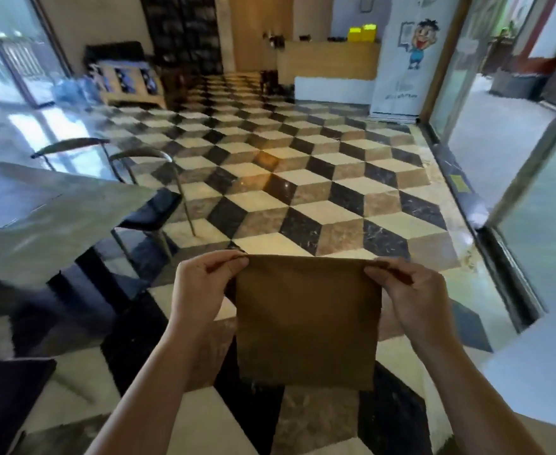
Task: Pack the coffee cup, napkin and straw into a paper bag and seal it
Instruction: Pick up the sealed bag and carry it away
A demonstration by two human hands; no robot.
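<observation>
A brown paper bag hangs flat in the air in front of me, above the tiled floor. My left hand pinches its top left corner between thumb and fingers. My right hand pinches the top right corner the same way. The bag's top edge is stretched straight between both hands. No coffee cup, napkin or straw is in view.
A grey marble-look table stands to my left with dark chairs beside it. A checkered cube-pattern floor spreads ahead. A wooden counter sits at the back, and glass doors line the right side.
</observation>
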